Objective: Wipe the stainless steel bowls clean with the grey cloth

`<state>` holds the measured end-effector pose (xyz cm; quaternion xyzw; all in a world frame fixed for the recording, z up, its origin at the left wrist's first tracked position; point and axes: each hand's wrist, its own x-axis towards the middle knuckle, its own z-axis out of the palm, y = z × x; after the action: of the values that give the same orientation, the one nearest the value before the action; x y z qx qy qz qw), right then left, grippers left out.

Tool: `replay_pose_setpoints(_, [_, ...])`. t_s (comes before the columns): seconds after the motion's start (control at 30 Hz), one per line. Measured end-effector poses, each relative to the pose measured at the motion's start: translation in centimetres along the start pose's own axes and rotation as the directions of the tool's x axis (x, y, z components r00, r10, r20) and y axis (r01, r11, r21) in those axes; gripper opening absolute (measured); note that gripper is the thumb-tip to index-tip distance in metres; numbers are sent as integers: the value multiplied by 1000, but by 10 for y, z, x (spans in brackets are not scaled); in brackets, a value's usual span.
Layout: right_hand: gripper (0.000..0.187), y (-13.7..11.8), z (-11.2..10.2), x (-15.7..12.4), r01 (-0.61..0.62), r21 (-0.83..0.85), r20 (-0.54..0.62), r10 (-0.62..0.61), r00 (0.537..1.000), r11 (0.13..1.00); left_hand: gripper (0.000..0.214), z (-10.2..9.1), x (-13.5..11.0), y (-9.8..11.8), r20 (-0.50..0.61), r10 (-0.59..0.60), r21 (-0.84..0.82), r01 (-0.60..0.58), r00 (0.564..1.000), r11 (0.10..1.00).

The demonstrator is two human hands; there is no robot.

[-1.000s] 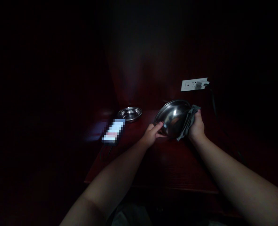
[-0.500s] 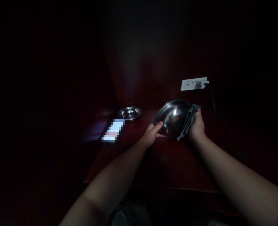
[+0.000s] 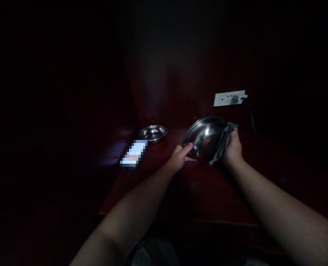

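A shiny metal bowl is held tilted above the table, its rounded outside turned toward me. My left hand grips its lower left edge, thumb on the outer surface and fingers underneath. On the bowl's right side, my right hand is closed on a dark grey-green cloth and presses it against the metal. Part of the right hand's fingers is hidden behind the cloth and bowl. A second, shallower metal bowl sits upright on the table, to the left of the held one.
A lit phone, its screen blurred out, lies at the left of the dark red table, with a cable beside it. On the back wall is a white socket plate with a plug and a hanging cord. The surroundings are very dark.
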<state>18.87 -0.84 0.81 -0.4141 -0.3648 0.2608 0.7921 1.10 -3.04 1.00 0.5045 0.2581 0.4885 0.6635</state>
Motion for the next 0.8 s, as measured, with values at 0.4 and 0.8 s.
replay_pose_setpoints(0.4, [53, -3, 4, -1, -36, 51, -57, 39, 998, 998, 44, 1, -1, 2, -6, 2, -4, -2, 1000, 1000])
replay_pose_setpoints(0.8, [53, 0, 4, 0, -55, 44, -86, 59, 995, 997, 43, 1, 0, 0, 8, 1, -9, -1, 1000, 1000])
